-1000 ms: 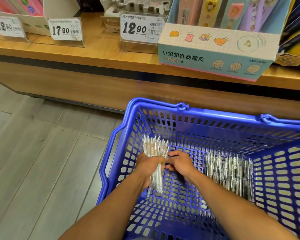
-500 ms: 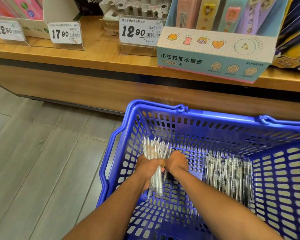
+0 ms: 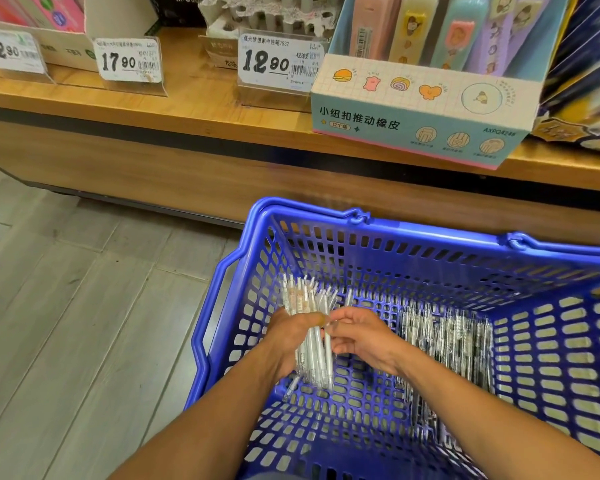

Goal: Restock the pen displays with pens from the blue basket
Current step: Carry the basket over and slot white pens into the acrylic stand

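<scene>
A bundle of white, clear-wrapped pens point(image 3: 310, 327) is gripped by the left hand point(image 3: 291, 337), fingers curled round it, inside the blue perforated plastic basket point(image 3: 413, 233). The right hand point(image 3: 361, 336) is held against the bundle, fingertips pinching one pen. A row of dark, clear-wrapped pens point(image 3: 447, 344) is seen lying on the basket floor to the right. The wooden shelf point(image 3: 194, 109) is seen beyond.
</scene>
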A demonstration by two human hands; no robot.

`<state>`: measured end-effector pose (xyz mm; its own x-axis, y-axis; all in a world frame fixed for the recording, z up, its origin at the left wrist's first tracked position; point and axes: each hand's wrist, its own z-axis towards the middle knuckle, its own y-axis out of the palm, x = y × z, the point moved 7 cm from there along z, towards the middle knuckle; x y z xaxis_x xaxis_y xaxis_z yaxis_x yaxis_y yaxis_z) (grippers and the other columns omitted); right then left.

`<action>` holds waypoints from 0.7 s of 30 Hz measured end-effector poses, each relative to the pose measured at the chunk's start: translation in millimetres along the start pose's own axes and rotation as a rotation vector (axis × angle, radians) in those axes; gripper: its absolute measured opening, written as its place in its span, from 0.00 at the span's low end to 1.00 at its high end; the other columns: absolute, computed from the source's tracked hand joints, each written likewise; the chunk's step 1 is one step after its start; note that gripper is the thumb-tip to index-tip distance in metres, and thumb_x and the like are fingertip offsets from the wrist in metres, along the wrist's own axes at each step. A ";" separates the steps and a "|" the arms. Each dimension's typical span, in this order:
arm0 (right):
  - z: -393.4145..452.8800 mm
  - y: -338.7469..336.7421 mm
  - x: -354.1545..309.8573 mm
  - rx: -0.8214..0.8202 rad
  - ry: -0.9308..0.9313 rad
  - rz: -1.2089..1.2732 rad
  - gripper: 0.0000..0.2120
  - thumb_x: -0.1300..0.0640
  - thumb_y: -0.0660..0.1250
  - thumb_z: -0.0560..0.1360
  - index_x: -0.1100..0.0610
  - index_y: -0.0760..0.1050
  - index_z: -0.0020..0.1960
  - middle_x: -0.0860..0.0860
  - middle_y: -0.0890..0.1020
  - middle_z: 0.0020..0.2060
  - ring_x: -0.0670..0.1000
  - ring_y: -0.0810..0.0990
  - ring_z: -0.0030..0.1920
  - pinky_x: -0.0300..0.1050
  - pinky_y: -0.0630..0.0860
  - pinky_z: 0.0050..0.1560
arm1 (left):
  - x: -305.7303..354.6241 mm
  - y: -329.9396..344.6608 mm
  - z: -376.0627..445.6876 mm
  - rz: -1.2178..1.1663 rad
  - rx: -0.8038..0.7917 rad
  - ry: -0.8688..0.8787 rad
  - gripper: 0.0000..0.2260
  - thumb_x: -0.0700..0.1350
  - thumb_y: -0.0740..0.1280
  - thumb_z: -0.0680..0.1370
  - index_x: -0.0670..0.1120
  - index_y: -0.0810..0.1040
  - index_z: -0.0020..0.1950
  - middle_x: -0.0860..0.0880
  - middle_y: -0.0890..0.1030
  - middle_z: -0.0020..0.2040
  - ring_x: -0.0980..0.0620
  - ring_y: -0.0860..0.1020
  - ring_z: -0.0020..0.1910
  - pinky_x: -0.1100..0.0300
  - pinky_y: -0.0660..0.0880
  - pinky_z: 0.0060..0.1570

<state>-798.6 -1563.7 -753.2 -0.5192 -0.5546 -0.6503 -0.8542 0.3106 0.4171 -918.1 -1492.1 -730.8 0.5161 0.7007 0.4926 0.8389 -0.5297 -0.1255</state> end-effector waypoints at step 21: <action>26.4 -61.4 -3.1 0.719 0.036 -0.683 0.13 0.50 0.68 0.77 0.58 0.70 0.54 0.55 0.78 0.36 0.55 0.80 0.37 0.46 0.73 0.32 | 1.4 4.3 -5.9 -0.055 -0.028 0.021 0.46 0.46 0.76 0.59 0.42 0.63 0.76 0.39 0.74 0.70 0.39 0.75 0.67 0.38 0.71 0.67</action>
<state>-745.4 -1560.7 -793.5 0.0821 -0.8083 -0.5830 -0.7902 0.3036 -0.5323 -914.8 -1496.2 -725.6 0.4654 0.7189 0.5164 0.8604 -0.5042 -0.0735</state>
